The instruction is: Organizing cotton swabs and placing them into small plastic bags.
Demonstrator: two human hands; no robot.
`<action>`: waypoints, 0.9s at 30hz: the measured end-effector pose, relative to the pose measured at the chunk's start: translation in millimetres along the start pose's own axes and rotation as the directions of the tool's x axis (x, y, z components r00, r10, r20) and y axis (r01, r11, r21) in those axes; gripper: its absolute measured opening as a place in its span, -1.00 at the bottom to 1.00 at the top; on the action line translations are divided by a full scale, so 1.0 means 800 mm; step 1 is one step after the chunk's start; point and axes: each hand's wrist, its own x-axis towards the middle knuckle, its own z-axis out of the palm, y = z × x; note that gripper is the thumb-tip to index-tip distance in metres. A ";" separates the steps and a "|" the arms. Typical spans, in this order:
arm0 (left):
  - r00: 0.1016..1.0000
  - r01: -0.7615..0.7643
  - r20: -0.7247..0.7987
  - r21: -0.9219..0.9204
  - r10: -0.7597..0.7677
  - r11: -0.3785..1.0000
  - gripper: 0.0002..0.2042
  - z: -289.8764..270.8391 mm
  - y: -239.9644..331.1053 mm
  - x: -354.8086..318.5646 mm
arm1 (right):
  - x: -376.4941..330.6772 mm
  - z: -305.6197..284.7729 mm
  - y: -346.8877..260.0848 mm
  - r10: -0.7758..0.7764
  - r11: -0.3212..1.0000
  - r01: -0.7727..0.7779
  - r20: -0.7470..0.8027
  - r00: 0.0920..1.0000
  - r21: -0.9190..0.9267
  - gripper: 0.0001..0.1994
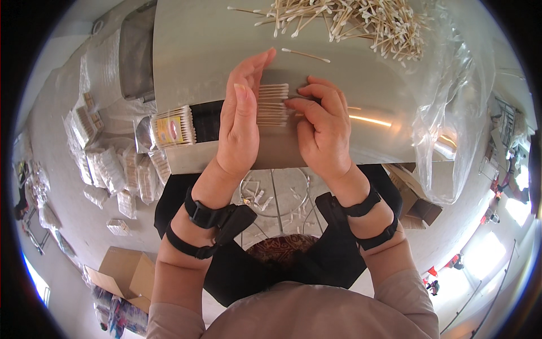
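Note:
A single-layer row of cotton swabs [273, 105] lies side by side on the metal tabletop [209, 62]. My left hand [240, 113] stands on edge along the row's left side, fingers stretched out and held together, hiding the swabs' left ends. At the other end, my right hand [326, 121] has loosely bent, parted fingers, and its index fingertip touches the white tips or sits just beside them. Left of my left hand is a black strip [206, 120] on the table. Beyond it sits a bundle of swabs with a yellow label [169, 130], partly inside a clear plastic sleeve [144, 134].
A loose heap of cotton swabs [361, 25] covers the far side, with one stray swab [306, 55] before it. A clear plastic bag [451, 113] drapes over the right edge. Bagged swab packs [107, 166] lie at left; cardboard boxes [127, 274] stand below.

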 end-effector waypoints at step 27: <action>0.997 0.032 -0.063 -0.093 -0.038 0.995 -0.50 0.002 0.010 0.000 | 0.003 0.009 -0.030 0.014 0.914 0.126 0.339 0.941 -0.387 -0.30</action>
